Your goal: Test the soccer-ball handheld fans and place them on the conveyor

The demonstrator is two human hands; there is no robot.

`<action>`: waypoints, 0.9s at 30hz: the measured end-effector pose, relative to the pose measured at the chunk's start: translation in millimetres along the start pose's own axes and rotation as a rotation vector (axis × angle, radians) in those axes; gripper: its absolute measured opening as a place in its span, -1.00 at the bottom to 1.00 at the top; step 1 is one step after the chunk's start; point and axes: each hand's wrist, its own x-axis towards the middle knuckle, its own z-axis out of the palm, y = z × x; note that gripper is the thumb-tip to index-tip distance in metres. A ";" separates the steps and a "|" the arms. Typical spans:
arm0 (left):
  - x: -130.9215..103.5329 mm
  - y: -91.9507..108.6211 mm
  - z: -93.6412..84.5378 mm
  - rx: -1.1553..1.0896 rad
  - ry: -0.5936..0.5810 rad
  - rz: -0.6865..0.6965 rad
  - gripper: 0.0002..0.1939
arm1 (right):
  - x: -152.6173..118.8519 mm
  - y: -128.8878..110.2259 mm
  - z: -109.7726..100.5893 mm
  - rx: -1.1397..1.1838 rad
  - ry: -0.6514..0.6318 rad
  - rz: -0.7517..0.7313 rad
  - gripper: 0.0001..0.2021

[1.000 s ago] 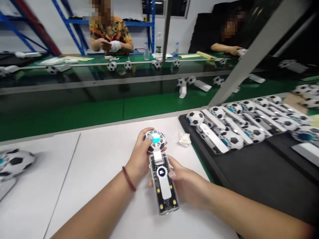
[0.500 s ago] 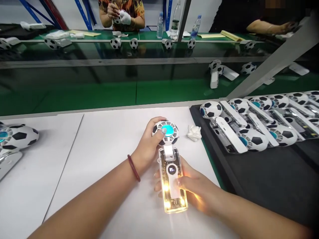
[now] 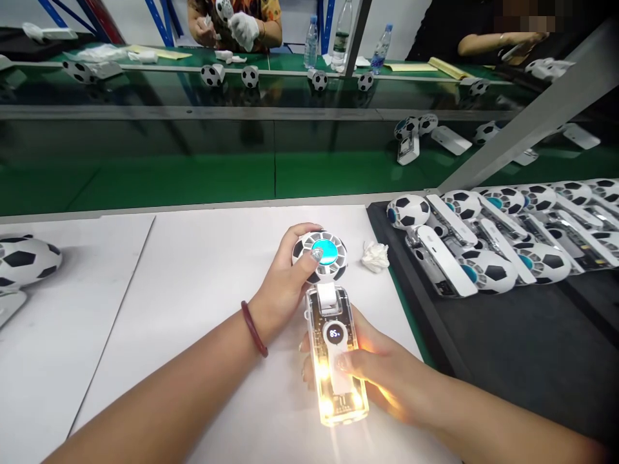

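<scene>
I hold a hand-held fan [image 3: 330, 322] over the white table sheet [image 3: 203, 283]. It has a football-patterned head with a teal centre and a clear handle. My left hand [image 3: 285, 283] grips the round head, thumb on its front. My right hand [image 3: 374, 367] holds the handle from the right, thumb on the white strip. Yellow lights glow along the handle, and a small round display near its top is lit.
A crumpled white tissue [image 3: 375, 256] lies right of the fan. A black tray [image 3: 507, 341] at right carries several more football fans [image 3: 464, 232]. Another fan [image 3: 24, 258] lies at far left. Behind runs a green conveyor [image 3: 193, 174] with more fans; two people work across it.
The handle's yellow lights came on after the earliest frame and stay lit. The view has dropped slightly and the fan sits a little lower. Both hands keep their hold.
</scene>
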 end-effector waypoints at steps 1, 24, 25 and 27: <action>0.0 -0.2 0.0 -0.003 -0.002 0.003 -0.69 | 0.4 -0.5 -0.5 0.009 0.002 0.006 -0.47; -26.1 3.9 13.9 -0.125 0.040 -0.248 -0.50 | -2.3 -3.3 -1.3 0.138 0.068 -0.142 -0.57; -33.6 5.5 14.8 -0.128 0.000 -0.304 -0.42 | -1.9 -2.9 -1.6 0.145 0.069 -0.150 -0.61; -47.1 8.4 14.4 -0.116 -0.040 -0.394 -0.25 | -1.4 -2.9 -1.5 0.158 0.051 -0.140 -0.67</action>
